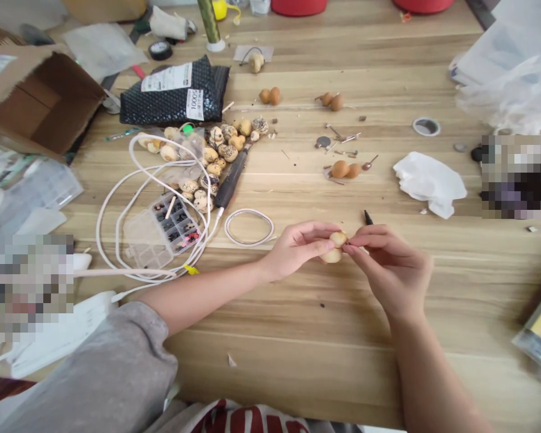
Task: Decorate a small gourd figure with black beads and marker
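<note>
A small pale gourd (332, 256) sits in the fingers of my left hand (297, 248), held just above the table. My right hand (394, 270) is closed in a pinch at the gourd's right side. Something tiny and dark shows at those fingertips, too small to make out. Behind the right hand lies a black-tipped pen-like thing (368, 218), mostly hidden. Farther back lie brown gourds (346, 170) with small metal bits (341, 137) near them.
To the left, a white cable (117, 207) loops round an open compartment box (174, 224). A dark rotary tool (233, 178) lies against several patterned gourds (228, 153). A black bubble mailer (174, 93) and a cardboard box (40, 96) stand behind. Crumpled white paper (429, 182) lies right.
</note>
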`<action>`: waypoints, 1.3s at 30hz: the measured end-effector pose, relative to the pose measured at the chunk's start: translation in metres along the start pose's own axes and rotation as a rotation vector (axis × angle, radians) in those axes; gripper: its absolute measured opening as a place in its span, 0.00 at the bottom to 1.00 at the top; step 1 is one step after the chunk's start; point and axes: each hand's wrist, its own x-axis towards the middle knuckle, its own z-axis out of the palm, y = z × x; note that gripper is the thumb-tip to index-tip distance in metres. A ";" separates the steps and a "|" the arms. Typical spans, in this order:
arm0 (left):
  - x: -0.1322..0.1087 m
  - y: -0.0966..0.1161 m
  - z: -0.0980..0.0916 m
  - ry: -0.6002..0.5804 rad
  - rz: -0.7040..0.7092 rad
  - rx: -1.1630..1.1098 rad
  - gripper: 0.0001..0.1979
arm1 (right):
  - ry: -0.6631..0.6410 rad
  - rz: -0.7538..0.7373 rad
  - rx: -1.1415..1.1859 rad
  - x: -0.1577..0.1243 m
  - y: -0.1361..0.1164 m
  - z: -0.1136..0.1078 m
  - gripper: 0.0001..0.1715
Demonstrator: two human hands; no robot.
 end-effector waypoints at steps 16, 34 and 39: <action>0.002 -0.001 -0.001 -0.027 0.102 -0.016 0.11 | -0.010 -0.001 -0.002 0.000 0.001 -0.004 0.05; 0.003 -0.005 -0.003 0.042 0.096 -0.014 0.12 | 0.083 -0.286 -0.243 -0.002 0.007 0.002 0.09; 0.003 -0.003 -0.002 0.049 0.088 -0.029 0.11 | 0.068 -0.306 -0.288 -0.002 0.005 0.003 0.09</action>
